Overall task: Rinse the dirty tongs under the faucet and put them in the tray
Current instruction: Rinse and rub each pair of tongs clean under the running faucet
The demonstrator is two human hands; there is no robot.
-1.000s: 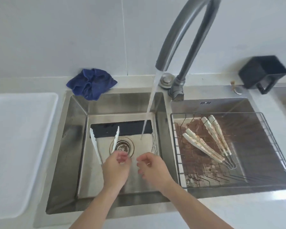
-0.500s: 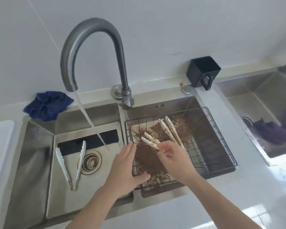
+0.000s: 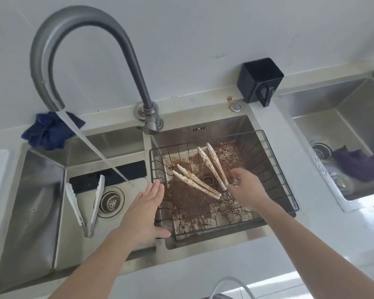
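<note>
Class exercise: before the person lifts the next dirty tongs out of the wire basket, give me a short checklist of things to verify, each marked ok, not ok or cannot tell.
1. Water running from the faucet into the left sink basin: ok.
2. Dirty tongs within reach: ok; two soiled pairs lie in the wire basket.
3. Right hand free to grasp: ok; fingers open, beside the handle ends.
4. Left hand free: ok; open flat at the basket's left edge.
5. Space under the stream: ok; the white tongs lie left of the drain.
6. Tray ready: cannot tell; only a white edge shows at far left.
</note>
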